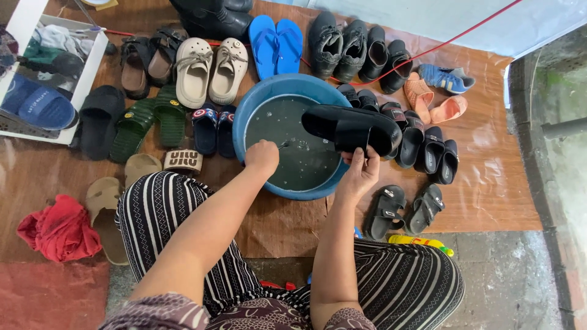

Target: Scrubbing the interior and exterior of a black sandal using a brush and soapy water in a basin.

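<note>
A blue basin (244,116) of dark water stands on the floor in front of my knees. My right hand (361,172) holds a black slide sandal (351,128) by its strap, over the basin's right rim. My left hand (262,157) is closed at the basin's near left edge; a thin object pokes from it toward the water, and I cannot tell what it is.
Many shoes ring the basin: cream clogs (211,68), blue flip-flops (276,44), green slides (150,119), black sandals (422,143) and orange ones (434,101). A red cloth (60,229) lies left, a white shelf unit (43,73) far left. A yellow bottle (422,242) lies by my right knee.
</note>
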